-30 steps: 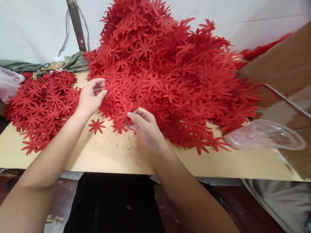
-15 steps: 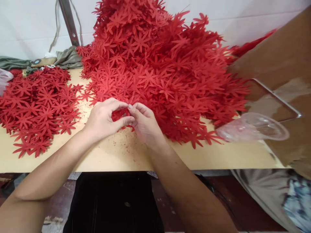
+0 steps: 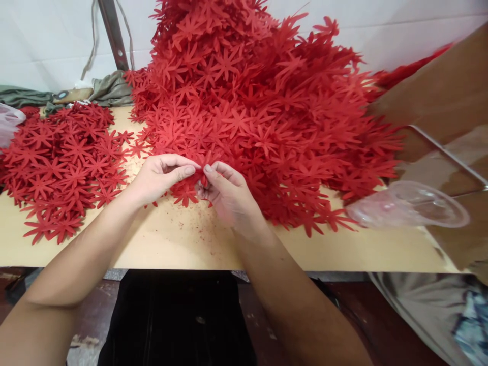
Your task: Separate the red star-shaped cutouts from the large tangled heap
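Red flower-shaped piece (image 3: 204, 179) sits pinched in the fingers of the right hand (image 3: 234, 195), above the bench (image 3: 163, 249), before the big pile (image 3: 244, 119). Left hand (image 3: 156, 178), apart a second ago, now meets it: two-handed handling, I judge. Left grip: cannot tell. Piece mostly hidden by fingers; outline blends into pile.

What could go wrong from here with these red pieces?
The red piece pinched in the right hand looks thin and might crease or tear. The steep heap beyond that hand could slump forward. The clear plastic cup, lying tipped beside the heap, might roll if bumped.
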`<state>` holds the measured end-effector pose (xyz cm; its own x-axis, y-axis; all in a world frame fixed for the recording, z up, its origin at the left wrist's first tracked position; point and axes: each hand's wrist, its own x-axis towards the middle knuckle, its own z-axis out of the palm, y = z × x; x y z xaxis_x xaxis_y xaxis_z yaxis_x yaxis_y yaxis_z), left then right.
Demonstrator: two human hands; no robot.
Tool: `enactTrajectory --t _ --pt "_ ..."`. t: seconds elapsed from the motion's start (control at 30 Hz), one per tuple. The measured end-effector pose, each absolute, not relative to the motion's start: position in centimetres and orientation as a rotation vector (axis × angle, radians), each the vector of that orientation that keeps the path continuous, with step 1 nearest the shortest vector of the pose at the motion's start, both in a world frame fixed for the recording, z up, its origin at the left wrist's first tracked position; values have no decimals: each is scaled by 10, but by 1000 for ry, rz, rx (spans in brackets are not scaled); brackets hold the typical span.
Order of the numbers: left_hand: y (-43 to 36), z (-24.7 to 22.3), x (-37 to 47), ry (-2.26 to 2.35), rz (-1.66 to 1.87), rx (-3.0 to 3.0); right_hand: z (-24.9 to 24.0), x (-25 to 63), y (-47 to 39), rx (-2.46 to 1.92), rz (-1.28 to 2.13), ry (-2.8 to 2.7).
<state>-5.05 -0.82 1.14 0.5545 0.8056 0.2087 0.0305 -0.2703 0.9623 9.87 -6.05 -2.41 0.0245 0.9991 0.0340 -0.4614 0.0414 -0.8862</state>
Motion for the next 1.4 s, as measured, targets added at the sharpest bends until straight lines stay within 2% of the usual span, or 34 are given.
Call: enactTrajectory --t 0.4,1.0,1.4 --pt "-6 7 -48 661 954 1627 -20 98 -63 -756 1458 -813" --pt "-9 11 -48 631 1013 1884 -22 98 -62 -780 1456 -800" --pt "-12 8 -37 945 1225 1706 -20 95 -65 -718 1473 -918"
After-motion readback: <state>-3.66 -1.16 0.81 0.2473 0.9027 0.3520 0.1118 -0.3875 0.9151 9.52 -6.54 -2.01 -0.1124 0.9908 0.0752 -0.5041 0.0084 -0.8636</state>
